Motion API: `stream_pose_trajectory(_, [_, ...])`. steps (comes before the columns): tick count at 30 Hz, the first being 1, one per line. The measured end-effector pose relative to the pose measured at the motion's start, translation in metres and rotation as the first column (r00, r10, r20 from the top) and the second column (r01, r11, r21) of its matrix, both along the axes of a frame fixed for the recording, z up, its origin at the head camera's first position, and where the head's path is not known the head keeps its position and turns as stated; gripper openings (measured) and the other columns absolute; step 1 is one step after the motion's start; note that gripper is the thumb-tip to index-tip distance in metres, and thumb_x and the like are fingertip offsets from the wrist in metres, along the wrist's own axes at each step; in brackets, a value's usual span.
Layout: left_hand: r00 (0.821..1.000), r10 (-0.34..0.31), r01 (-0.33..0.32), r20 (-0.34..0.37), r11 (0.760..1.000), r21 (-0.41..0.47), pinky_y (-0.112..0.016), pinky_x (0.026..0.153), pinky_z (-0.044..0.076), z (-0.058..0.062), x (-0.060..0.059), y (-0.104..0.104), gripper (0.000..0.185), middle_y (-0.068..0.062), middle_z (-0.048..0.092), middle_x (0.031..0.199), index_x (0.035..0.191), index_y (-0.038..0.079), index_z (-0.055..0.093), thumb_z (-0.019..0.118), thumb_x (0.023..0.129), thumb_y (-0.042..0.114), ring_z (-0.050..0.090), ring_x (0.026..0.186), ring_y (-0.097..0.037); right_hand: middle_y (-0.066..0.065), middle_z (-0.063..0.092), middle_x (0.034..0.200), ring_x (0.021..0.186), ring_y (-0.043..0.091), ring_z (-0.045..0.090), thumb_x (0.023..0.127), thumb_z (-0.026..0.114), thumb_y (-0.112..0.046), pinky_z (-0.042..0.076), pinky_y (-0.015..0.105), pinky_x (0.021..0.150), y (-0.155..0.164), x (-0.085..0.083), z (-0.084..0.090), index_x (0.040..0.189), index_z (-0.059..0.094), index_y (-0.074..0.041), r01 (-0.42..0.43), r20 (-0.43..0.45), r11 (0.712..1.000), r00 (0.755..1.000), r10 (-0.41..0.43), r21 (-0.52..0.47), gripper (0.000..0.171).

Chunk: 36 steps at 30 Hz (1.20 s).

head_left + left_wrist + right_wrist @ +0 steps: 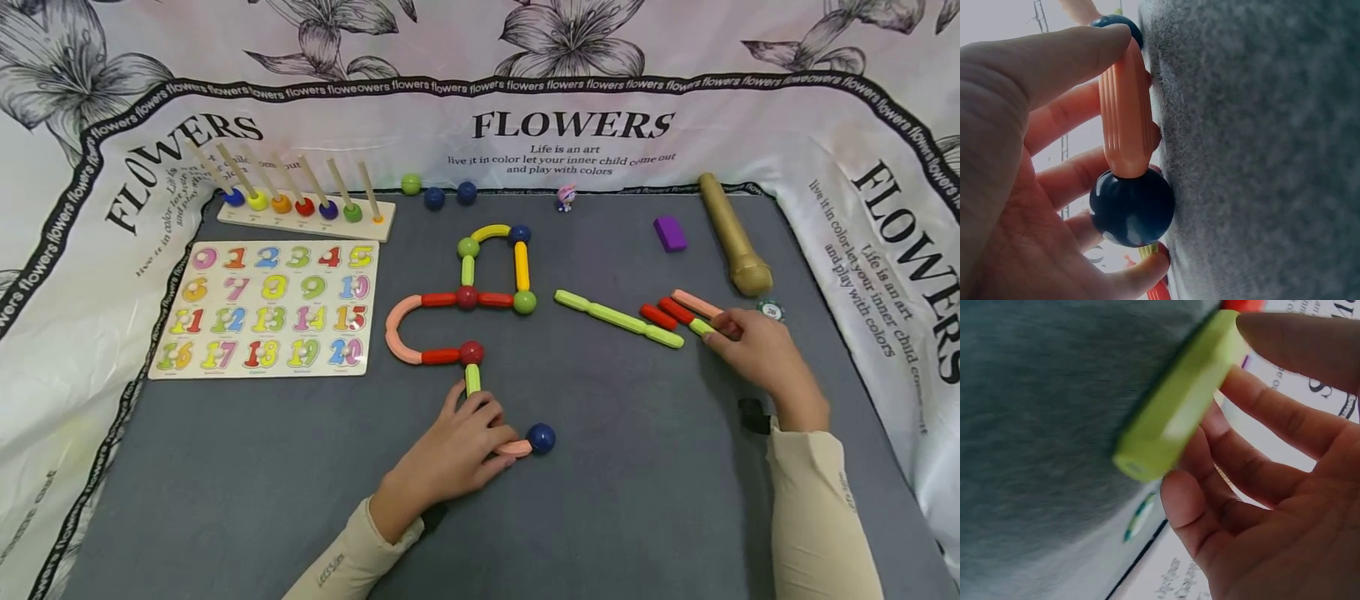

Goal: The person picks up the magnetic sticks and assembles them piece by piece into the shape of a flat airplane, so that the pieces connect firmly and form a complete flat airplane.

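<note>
While your left hand sits low and centre in the head view, its fingers curl around a short salmon-pink ribbed plastic rod, thumb along one side and fingertips along the other. That rod lies flat on the grey felt mat with its long axis running left to right, and the glossy dark blue ball touches its right end, just clear of your fingertips. A light green rod runs up from your knuckles to a red ball, so the chain leaves this hand upward and rightward.

Your right hand, at the right of the frame, pinches a short lime-green flat-sided plastic stick between thumb and fingers, the other fingers relaxed. You hold its lower-right end; its long axis slants up-left, toward the loose red sticks just beside it and the long green sticks beyond.

From the green stick, the blue ball lies well down-left, and your left hand is far nearer to it than your right.
</note>
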<state>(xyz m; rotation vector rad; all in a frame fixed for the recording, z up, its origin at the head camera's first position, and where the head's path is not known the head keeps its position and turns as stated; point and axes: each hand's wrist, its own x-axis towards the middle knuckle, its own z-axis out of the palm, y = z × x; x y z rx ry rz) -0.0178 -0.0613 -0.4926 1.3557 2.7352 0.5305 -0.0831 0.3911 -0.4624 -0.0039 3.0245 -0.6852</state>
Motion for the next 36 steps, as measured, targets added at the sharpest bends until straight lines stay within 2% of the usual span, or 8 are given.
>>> stream_pose_trajectory(5, [1.000, 0.004, -0.005, 0.025, 0.999, 0.036, -0.066, 0.117, 0.031, 0.000, 0.001, -0.002, 0.013, 0.003, 0.062, 0.104, 0.108, 0.025, 0.079, 0.079, 0.100, 0.035, 0.056, 0.119, -0.023, 0.025, 0.068, 0.095, 0.080, 0.034, 0.059, 0.107, 0.060, -0.012, 0.044, 0.046, 0.069, 0.002, 0.006, -0.003, 0.114, 0.068, 0.012, 0.069, -0.027, 0.998, 0.997, -0.069, -0.015, 0.026])
stream_pose_trajectory(9, [1.000, 0.007, -0.009, 0.027, 0.998, 0.069, -0.066, 0.117, 0.032, -0.002, 0.001, -0.004, 0.012, 0.003, 0.061, 0.102, 0.108, 0.025, 0.080, 0.081, 0.099, 0.033, 0.056, 0.117, -0.023, 0.028, 0.068, 0.107, 0.085, 0.034, 0.057, 0.113, 0.046, -0.016, 0.042, 0.043, 0.069, 0.003, 0.008, 0.001, 0.124, 0.067, 0.011, 0.161, -0.046, 0.985, 0.985, -0.165, -0.068, 0.036])
stream_pose_trajectory(12, [0.999, 0.015, -0.017, 0.030, 0.997, 0.078, -0.066, 0.116, 0.033, -0.002, 0.001, -0.006, 0.011, 0.003, 0.060, 0.101, 0.107, 0.025, 0.080, 0.081, 0.099, 0.032, 0.055, 0.115, -0.022, 0.029, 0.069, 0.112, 0.091, 0.035, 0.059, 0.113, 0.049, -0.019, 0.043, 0.042, 0.072, 0.001, 0.006, 0.002, 0.126, 0.067, 0.009, 0.130, -0.030, 0.987, 0.991, -0.133, -0.089, 0.035])
stream_pose_trajectory(16, [1.000, 0.010, -0.012, 0.023, 0.997, 0.079, -0.065, 0.116, 0.033, -0.001, 0.001, -0.005, 0.010, 0.004, 0.060, 0.100, 0.106, 0.025, 0.080, 0.081, 0.099, 0.033, 0.056, 0.114, -0.022, 0.023, 0.067, 0.095, 0.081, 0.032, 0.057, 0.106, 0.066, -0.014, 0.042, 0.043, 0.068, -0.005, 0.004, -0.003, 0.115, 0.070, 0.009, 0.001, -0.062, 0.999, 0.998, -0.004, -0.042, 0.025])
stream_pose_trajectory(19, [1.000, 0.003, -0.004, 0.016, 0.996, 0.084, -0.065, 0.115, 0.034, -0.002, 0.001, -0.003, 0.009, 0.003, 0.060, 0.100, 0.106, 0.025, 0.080, 0.080, 0.100, 0.032, 0.056, 0.114, -0.022, 0.020, 0.062, 0.088, 0.077, 0.033, 0.054, 0.102, 0.070, -0.007, 0.042, 0.047, 0.065, -0.010, 0.005, -0.009, 0.111, 0.069, 0.010, -0.034, -0.116, 0.999, 0.993, 0.034, 0.008, 0.020])
stream_pose_trajectory(26, [1.000, 0.014, -0.016, 0.023, 0.995, 0.097, -0.063, 0.114, 0.035, -0.002, 0.001, -0.003, 0.008, 0.004, 0.059, 0.099, 0.104, 0.026, 0.079, 0.082, 0.098, 0.031, 0.055, 0.114, -0.021, 0.038, 0.054, 0.100, 0.090, 0.058, 0.055, 0.104, 0.060, -0.001, 0.043, 0.070, 0.078, -0.021, 0.002, -0.014, 0.108, 0.056, 0.019, -0.021, -0.081, 0.997, 0.996, 0.027, 0.070, 0.021])
stream_pose_trajectory(32, [1.000, -0.002, 0.001, 0.016, 0.997, 0.081, -0.063, 0.114, 0.035, -0.002, 0.001, -0.001, 0.008, 0.004, 0.059, 0.099, 0.106, 0.026, 0.080, 0.080, 0.099, 0.031, 0.055, 0.113, -0.021, 0.033, 0.053, 0.083, 0.070, 0.054, 0.058, 0.105, 0.057, -0.003, 0.044, 0.068, 0.063, -0.021, 0.008, -0.005, 0.105, 0.047, 0.014, 0.013, -0.003, 0.988, 1.000, -0.012, 0.156, 0.019])
stream_pose_trajectory(36, [1.000, -0.005, 0.004, 0.021, 0.998, 0.065, -0.063, 0.114, 0.035, -0.001, 0.000, 0.000, 0.010, 0.004, 0.060, 0.099, 0.108, 0.026, 0.080, 0.080, 0.100, 0.032, 0.055, 0.114, -0.022, 0.029, 0.056, 0.075, 0.063, 0.049, 0.058, 0.101, 0.062, -0.003, 0.045, 0.067, 0.059, -0.018, 0.017, 0.004, 0.104, 0.052, 0.010, 0.050, -0.023, 0.972, 0.999, -0.046, 0.229, 0.016])
